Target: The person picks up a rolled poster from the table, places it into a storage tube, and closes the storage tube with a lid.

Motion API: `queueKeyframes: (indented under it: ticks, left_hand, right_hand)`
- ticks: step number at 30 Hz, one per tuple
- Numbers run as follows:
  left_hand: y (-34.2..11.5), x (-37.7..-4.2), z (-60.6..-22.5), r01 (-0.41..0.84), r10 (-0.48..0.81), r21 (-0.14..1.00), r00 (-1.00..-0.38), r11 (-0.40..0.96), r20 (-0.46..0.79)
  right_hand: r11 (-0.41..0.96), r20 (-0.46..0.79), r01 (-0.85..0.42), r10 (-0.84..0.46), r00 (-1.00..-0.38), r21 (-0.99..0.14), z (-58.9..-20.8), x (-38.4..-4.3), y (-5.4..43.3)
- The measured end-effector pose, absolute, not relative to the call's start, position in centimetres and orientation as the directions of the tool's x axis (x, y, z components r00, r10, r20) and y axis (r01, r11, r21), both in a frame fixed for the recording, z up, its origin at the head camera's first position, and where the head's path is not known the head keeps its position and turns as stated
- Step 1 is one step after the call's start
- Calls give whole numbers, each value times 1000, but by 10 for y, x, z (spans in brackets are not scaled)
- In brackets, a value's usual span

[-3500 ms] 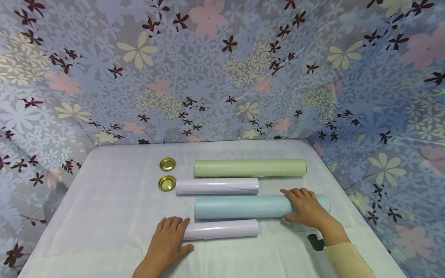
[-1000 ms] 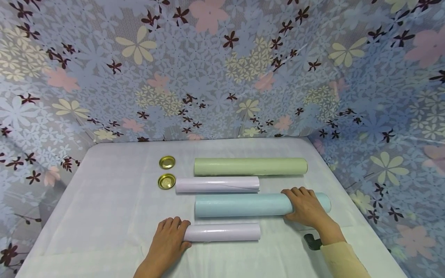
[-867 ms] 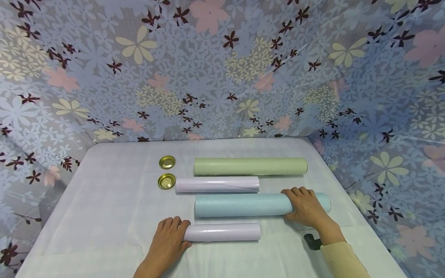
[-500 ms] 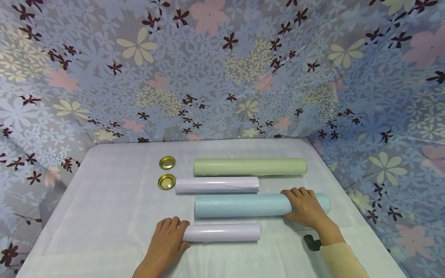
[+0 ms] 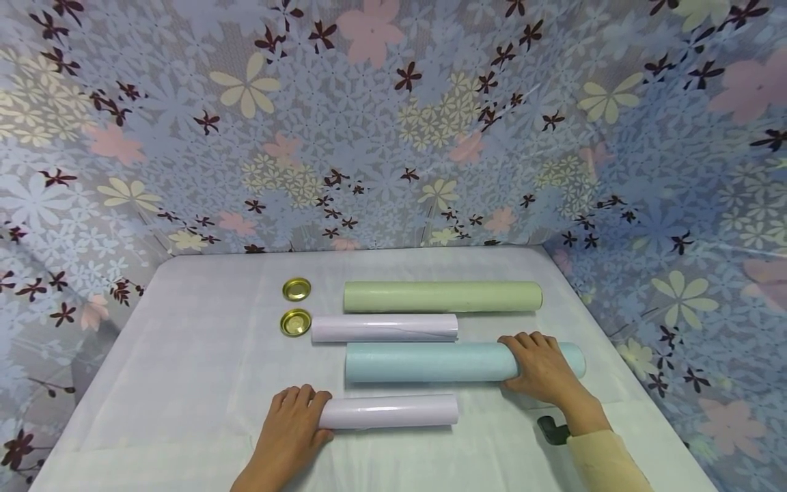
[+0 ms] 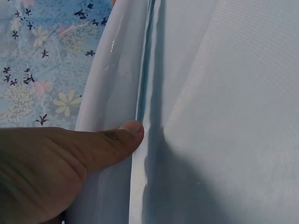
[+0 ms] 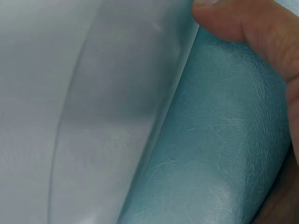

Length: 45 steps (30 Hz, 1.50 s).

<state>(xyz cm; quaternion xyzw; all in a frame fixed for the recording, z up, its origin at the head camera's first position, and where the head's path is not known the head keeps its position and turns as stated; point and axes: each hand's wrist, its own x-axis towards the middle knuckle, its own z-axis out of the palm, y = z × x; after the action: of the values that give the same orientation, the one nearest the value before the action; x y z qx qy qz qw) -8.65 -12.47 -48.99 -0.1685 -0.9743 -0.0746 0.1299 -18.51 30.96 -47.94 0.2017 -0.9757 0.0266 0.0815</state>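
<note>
My left hand grips the left end of a glossy white roll, the nearest roll on the table. In the left wrist view its thumb lies across the white roll, with the tip at the roll's lower edge. My right hand holds a thicker light-blue roll near its right end, fingers over the top. The right wrist view shows the blue roll's creased, leather-like surface between thumb and palm. Both rolls lie roughly parallel, the white one in front of the blue.
Behind the blue roll lie a second white roll and a pale green roll. Two gold-coloured round lids sit to their left. A small black object shows beside the right wrist. Flowered fabric rises behind the white-covered table.
Since 3.5 s ago the near white roll has come slightly towards me, and my right fingers have closed further round the blue roll. In the last half second, my left hand and the white roll shift slightly left.
</note>
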Motion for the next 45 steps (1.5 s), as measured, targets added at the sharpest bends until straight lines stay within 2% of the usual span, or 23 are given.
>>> queueKeyframes:
  ticks: [20, 45]
  left_hand:
    - [-132, -80, -482, 341, 301, 97, -909, 935, 288]
    - [-143, -78, -470, 322, 281, 71, -899, 944, 336]
  right_hand:
    - [909, 204, -414, -399, -894, -40, -463, -183, 313]
    - [911, 239, -411, -397, -886, -10, -440, -187, 314]
